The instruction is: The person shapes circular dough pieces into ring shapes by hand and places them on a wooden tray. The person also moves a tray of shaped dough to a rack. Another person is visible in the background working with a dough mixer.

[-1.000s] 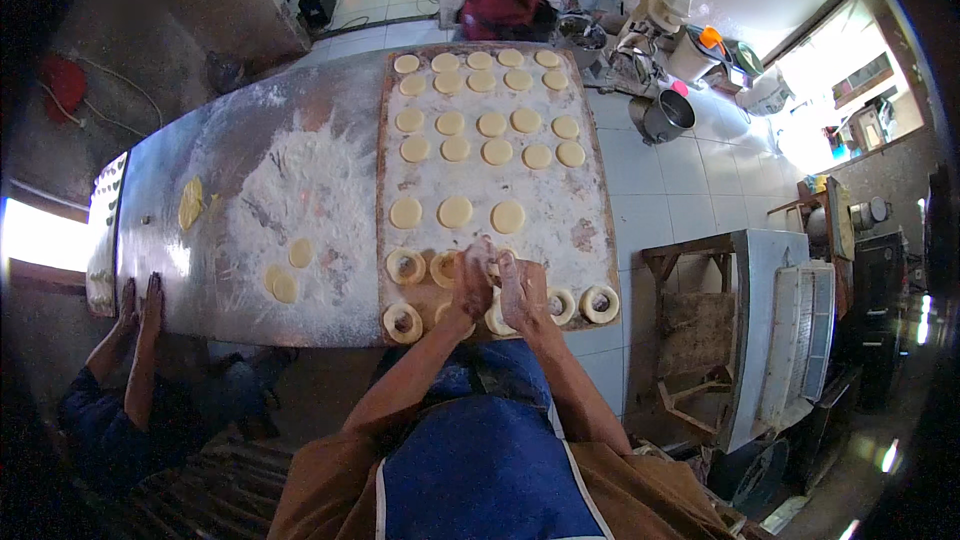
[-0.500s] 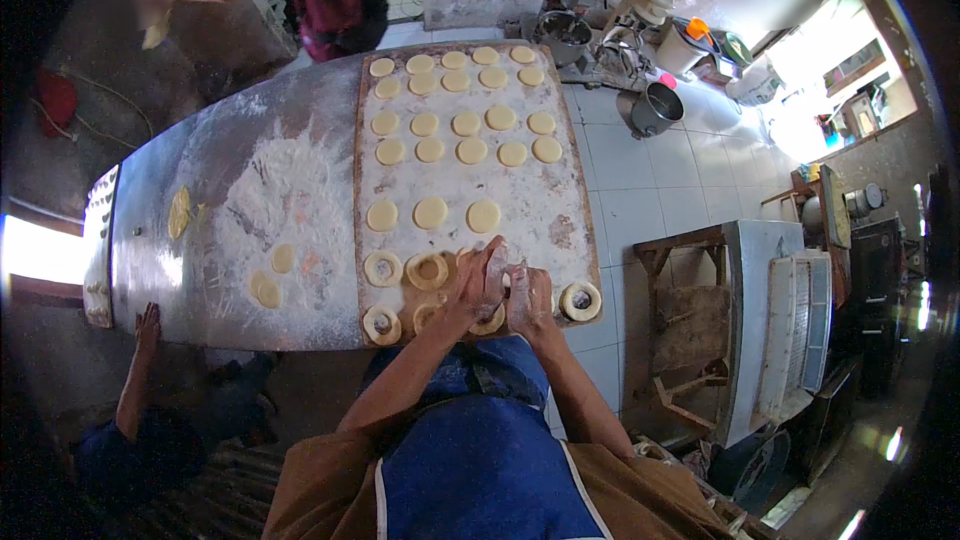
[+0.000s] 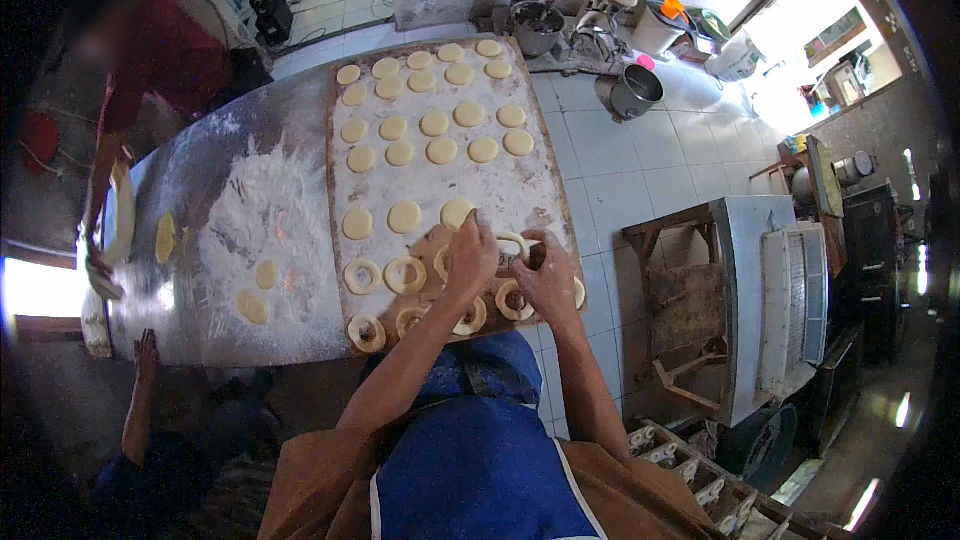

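A pale dough ring (image 3: pixel 513 243) is stretched between my hands above the near part of the floured board (image 3: pixel 545 195). My left hand (image 3: pixel 472 258) grips its left side, fingers curled. My right hand (image 3: pixel 545 275) is closed around the right side, thumb and fingers bent. Dough rings lie in the two nearest rows, such as one ring (image 3: pixel 362 277) at the left and another ring (image 3: pixel 515 300) below my right hand. Beyond my hands, flat dough discs (image 3: pixel 405 217) fill several rows. My left hand and forearm partly cover some rings.
Flour and a few dough discs (image 3: pixel 266 274) lie on the metal table (image 3: pixel 210 335) left of the board. A co-worker in maroon (image 3: pixel 180 55) handles pale dough at its far left end; another person's hand (image 3: pixel 147 350) is nearby. A steel pot (image 3: pixel 636 92) stands on the tiled floor.
My hands have come up from the nearest row and moved apart, with the dough ring now visible between them. The co-worker in maroon has lowered the pale dough to the table's left end.
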`<state>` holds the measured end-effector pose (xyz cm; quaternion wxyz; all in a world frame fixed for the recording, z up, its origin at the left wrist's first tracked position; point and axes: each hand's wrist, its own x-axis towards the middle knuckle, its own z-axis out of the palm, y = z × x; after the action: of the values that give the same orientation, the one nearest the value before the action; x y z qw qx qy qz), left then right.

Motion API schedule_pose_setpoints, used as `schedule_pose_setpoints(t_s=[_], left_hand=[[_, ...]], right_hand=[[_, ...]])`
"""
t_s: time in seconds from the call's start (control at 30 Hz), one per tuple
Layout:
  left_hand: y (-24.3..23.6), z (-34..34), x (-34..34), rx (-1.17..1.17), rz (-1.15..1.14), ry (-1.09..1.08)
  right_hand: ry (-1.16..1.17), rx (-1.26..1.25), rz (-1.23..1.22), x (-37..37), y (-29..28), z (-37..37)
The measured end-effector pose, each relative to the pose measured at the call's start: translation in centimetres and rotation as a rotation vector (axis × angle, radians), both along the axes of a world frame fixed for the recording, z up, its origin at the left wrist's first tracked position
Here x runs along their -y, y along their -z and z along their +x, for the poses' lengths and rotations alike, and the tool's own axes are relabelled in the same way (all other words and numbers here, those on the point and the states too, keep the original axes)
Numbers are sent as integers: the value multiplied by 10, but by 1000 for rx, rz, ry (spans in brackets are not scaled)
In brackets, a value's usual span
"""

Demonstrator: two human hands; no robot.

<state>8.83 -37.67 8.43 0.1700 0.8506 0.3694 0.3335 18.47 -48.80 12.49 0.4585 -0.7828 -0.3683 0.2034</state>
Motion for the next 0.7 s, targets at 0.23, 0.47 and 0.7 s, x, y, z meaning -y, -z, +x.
schedule_pose_setpoints(t_s=[0.23, 0.47, 0.7], left_hand=[[-13, -15, -6, -300, -114, 128], [0, -37, -27, -229, -6, -155], [12, -72, -84, -579, -257, -223]], right_hand=[[-29, 371, -152, 16, 20, 10], [-161, 653, 5, -54, 40, 3], [-171, 787, -150, -113, 58, -18]])
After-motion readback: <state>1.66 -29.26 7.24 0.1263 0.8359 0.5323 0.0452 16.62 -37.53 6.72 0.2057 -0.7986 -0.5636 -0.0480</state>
